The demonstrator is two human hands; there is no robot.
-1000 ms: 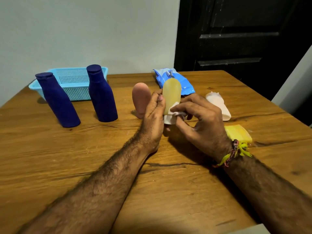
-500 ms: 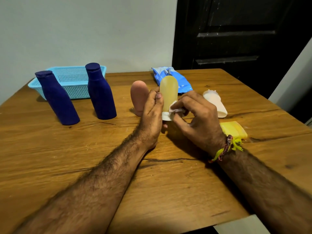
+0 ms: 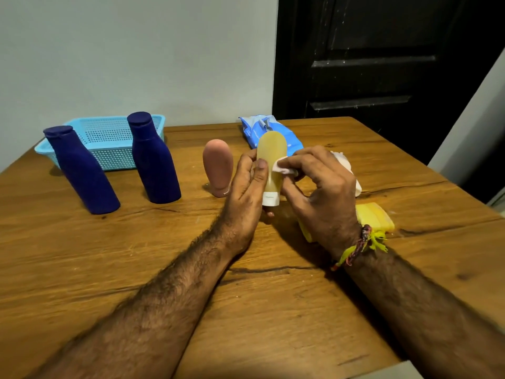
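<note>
Left hand point(image 3: 246, 192) fingers and thumb clamped round the yellow bottle point(image 3: 272, 157), upright and cap down over mid-table point(image 3: 136, 255), right hand point(image 3: 322, 192) fingertips pinching a white wipe point(image 3: 281, 166) against its three o'clock side, pink bottle point(image 3: 217, 165) at nine, blue pack point(image 3: 257, 129) at twelve.

Two blue bottles point(image 3: 82, 173) point(image 3: 154, 165), four tubes point(image 3: 218, 165) point(image 3: 272, 157) point(image 3: 352, 173) point(image 3: 375, 217), one basket point(image 3: 114, 157), one pack point(image 3: 255, 129), one wipe point(image 3: 281, 166)

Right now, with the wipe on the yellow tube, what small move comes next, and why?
Probably slide the wipe down the yellow tube toward its white cap. The right hand pinches the wipe against the tube's middle, while the left hand grips it upright, cap down.
</note>
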